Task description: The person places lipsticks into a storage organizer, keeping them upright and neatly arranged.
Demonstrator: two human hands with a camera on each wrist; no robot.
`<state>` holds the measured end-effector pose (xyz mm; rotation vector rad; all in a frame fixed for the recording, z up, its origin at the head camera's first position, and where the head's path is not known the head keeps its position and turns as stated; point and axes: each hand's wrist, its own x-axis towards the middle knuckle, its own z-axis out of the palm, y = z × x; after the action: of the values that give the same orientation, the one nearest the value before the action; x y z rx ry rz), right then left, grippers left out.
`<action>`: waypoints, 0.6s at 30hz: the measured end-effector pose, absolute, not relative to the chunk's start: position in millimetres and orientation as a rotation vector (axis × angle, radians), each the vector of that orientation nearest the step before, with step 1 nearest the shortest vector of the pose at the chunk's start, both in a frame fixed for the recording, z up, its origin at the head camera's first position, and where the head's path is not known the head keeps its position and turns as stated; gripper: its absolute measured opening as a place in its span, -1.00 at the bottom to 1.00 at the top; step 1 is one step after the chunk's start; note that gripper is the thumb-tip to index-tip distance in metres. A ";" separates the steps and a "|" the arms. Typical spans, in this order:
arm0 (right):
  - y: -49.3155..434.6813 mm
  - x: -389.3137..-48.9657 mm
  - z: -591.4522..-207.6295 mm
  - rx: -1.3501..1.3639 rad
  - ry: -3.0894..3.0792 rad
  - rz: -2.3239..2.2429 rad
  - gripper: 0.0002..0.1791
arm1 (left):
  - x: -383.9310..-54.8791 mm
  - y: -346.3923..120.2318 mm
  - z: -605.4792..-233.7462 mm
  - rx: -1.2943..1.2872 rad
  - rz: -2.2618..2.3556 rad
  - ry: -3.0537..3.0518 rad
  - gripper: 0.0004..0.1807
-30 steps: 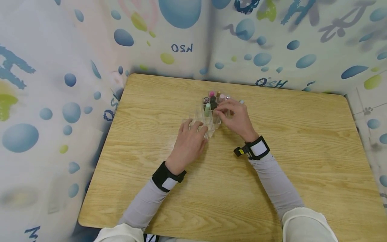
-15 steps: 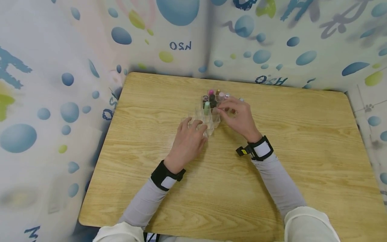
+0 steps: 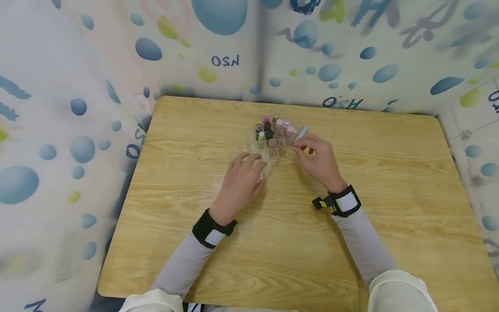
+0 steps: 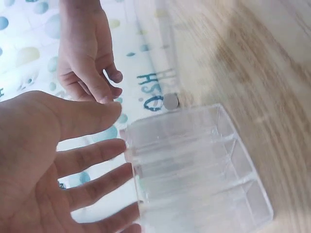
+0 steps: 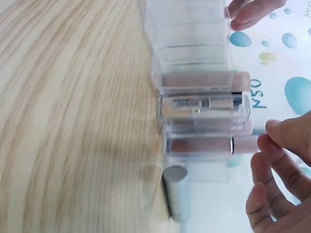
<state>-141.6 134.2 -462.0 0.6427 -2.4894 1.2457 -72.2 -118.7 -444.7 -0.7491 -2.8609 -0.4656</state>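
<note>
A clear stepped plastic lipstick organizer (image 3: 251, 149) stands near the middle of the table, with several tubes in its far compartments. One has a pale green cap (image 3: 261, 138), another a pink cap (image 5: 246, 144). My left hand (image 3: 239, 186) has its spread fingers at the near compartments' rim. My right hand (image 3: 317, 160) hovers at the organizer's right end, its fingers bent and nothing visible between them. In the right wrist view its thumb and index finger lie close to the pink cap's end. A silver-grey tube (image 3: 301, 132) stands on the table beyond the right fingertips.
The wooden table (image 3: 249, 260) fills the area below the hands, its far edge meeting a patterned curtain (image 3: 327, 39). In the left wrist view several near compartments (image 4: 204, 184) hold nothing.
My right hand has drawn back to the right from the organizer's compartments, uncovering tubes there and the silver-grey tube. The left hand stays at the rim. The head view has shifted slightly.
</note>
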 end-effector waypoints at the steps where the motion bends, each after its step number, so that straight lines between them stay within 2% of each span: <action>1: 137.1 -142.2 -462.8 0.638 -2.510 1.234 -0.86 | -71.7 -116.6 -445.1 -0.760 -0.478 -2.843 -0.58; 8: 152.9 -160.8 -467.9 0.650 -2.657 1.051 -0.81 | -66.6 -101.8 -448.5 -0.882 -0.550 -2.721 -0.58; 18: 160.7 -195.8 -478.3 0.737 -2.880 0.644 -0.56 | -56.7 -87.4 -452.9 -0.981 -0.624 -2.721 -0.59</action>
<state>-195.8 160.7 -478.3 0.7369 -2.8799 0.6442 -56.7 -87.4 -452.9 -0.9813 -2.7207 -0.6240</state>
